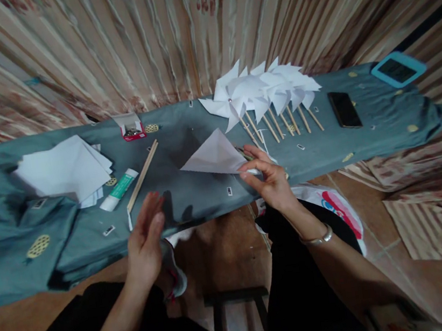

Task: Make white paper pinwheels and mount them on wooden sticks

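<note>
My right hand (267, 175) pinches the corner of a white sheet of paper (214, 154), folded to a triangle, above the cloth-covered table. Something dark and thin shows by these fingers, too covered to name. Nothing is in my left hand (147, 237), which hovers over the front edge with its fingers stretched out. Just beyond it lie a pair of wooden sticks (143, 177) and a green and white glue stick (119, 190). A row of white paper pinwheels (232, 98) on wooden sticks overlaps behind my right hand.
A stack of white paper (64, 170) lies at the left. Farther back stands an open red box (133, 131) of small metal pieces. To the right are a black phone (344, 109) and a blue-framed tablet (399, 69). A striped curtain (155, 38) hangs behind the table.
</note>
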`<action>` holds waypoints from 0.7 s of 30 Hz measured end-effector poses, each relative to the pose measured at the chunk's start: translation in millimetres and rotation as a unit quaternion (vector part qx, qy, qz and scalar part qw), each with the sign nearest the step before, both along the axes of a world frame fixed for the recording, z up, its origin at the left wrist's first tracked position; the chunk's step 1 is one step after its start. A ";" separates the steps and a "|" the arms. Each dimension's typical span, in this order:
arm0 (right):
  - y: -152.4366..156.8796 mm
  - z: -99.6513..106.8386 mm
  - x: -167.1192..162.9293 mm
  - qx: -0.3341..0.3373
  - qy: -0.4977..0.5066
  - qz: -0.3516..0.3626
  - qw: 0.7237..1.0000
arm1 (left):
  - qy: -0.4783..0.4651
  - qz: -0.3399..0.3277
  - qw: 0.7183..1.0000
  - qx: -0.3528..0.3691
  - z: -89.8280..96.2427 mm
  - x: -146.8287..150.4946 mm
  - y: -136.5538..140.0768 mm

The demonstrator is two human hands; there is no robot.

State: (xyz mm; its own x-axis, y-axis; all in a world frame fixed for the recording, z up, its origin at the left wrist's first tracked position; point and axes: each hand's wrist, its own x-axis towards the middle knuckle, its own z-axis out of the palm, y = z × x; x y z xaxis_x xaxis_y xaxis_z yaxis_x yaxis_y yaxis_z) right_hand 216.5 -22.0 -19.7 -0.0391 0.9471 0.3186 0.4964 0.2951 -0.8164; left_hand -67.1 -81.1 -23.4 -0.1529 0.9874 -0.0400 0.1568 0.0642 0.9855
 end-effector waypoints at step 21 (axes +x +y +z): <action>-7.4 29.1 -23.2 -0.081 0.135 0.178 0.971 | -0.342 0.091 0.913 -0.201 25.8 35.7 40.7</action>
